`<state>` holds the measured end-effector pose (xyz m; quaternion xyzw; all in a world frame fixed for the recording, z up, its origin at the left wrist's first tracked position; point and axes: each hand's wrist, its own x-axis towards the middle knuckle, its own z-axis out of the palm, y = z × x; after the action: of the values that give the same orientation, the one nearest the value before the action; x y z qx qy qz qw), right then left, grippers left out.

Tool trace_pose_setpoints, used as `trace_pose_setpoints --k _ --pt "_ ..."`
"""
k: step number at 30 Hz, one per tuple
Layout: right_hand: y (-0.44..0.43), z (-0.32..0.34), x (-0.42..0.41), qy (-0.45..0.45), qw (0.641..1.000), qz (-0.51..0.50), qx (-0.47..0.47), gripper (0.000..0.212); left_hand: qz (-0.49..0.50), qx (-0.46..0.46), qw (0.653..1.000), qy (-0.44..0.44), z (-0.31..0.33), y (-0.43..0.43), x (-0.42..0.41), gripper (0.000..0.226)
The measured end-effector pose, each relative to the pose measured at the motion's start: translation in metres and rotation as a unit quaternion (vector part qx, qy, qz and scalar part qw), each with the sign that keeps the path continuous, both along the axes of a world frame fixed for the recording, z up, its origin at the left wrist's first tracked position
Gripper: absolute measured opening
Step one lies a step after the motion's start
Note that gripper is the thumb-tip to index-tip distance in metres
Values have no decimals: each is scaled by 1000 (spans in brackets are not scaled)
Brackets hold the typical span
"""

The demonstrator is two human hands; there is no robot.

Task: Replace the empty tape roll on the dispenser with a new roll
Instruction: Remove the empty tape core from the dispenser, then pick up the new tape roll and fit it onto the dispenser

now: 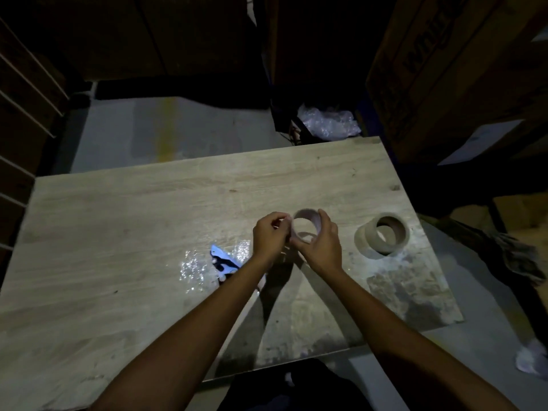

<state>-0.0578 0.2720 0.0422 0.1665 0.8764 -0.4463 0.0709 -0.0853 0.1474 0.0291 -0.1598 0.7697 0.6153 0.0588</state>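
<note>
A pale ring-shaped tape roll [310, 215] is held just above the wooden table [118, 232] near its middle. My right hand [321, 246] wraps around the roll's right side and underside. My left hand [271, 235] pinches at the roll's left edge with thumb and fingertips. Two more brown tape rolls [382, 234] lie stacked on the table to the right. The tape dispenser [223, 262], bluish-white with dark parts, lies on the table under my left forearm, partly hidden. Crumpled clear film [195, 266] glints beside it.
Large cardboard boxes [444, 78] stand beyond the table's right end. A wad of clear plastic wrap [327, 121] sits on the floor behind the table. Slatted shelving [20, 93] lines the left side. A broom head [516, 256] lies right of the table.
</note>
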Motion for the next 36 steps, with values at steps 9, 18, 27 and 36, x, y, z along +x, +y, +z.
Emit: trace_pose_setpoints --k 9,18,27,36 --pt "85 -16 -62 -9 1000 6 21 105 -12 7 999 -30 -23 77 -67 17" --pt "120 -43 -107 -27 998 -4 48 105 1 7 998 -68 -45 116 -99 18" --pt "121 -64 -116 -44 992 25 115 95 -12 -14 998 -62 -58 126 -102 16" --pt "124 -63 -118 -74 985 41 151 100 -12 -55 997 -53 -54 131 -106 16"
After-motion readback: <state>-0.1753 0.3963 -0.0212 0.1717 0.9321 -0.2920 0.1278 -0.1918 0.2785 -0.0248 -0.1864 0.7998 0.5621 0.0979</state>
